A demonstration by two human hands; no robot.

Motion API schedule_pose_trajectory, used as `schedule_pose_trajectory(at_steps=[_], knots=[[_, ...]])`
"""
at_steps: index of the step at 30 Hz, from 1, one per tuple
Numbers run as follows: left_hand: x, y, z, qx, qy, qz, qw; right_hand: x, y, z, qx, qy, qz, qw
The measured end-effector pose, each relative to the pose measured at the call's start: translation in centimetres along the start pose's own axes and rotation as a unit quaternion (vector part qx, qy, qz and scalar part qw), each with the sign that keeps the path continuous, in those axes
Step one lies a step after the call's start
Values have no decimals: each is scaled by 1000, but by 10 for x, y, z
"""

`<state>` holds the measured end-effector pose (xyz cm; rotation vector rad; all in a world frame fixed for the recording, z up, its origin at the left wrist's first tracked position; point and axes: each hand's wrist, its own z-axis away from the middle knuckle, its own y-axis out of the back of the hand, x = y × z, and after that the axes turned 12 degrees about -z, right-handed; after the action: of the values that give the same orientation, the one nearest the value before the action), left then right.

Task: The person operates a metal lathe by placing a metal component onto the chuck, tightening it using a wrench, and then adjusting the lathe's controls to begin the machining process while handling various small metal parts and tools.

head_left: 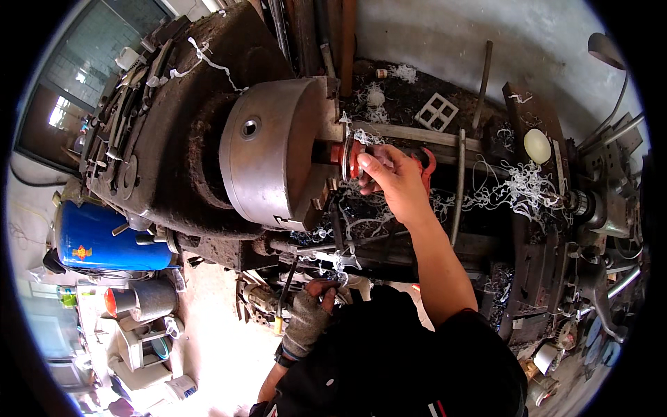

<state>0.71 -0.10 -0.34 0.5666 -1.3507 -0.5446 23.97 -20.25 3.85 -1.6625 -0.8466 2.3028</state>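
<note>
My bare right hand (pixel 392 177) reaches over the lathe bed with thumb and fingers closed on a red round part with a bright metal rim (pixel 347 158). That part is at the jaws of the large steel chuck (pixel 267 153); whether the jaws grip it cannot be seen. More red metal (pixel 427 167) shows just behind my wrist. My left hand (pixel 310 316), in a grey fingerless glove, is low in front of the machine near my body. Its fingers are curled, and what they hold, if anything, is hidden. Beside it stands a dark rod with a yellow end (pixel 279 324).
White curly shavings (pixel 528 191) lie tangled over the bed. A metal bar (pixel 459 187) crosses it right of my hand. The tailstock (pixel 611 208) is far right. Tools (pixel 118 128) line the headstock top. A blue tank (pixel 114 238) and a grey bucket (pixel 156 300) stand at left.
</note>
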Motion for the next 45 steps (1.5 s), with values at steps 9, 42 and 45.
schedule_pose_trajectory(at_steps=[9, 42, 45], knots=[[-4, 1, -1, -1, 7, 6, 1000, 9, -6, 8, -36, 239, 67, 968], [-8, -3, 1, -16, 36, 27, 999, 0, -4, 2, 30, 92, 85, 992], [-4, 0, -1, -12, 21, -11, 1000, -2, -2, 7, -12, 133, 62, 989]])
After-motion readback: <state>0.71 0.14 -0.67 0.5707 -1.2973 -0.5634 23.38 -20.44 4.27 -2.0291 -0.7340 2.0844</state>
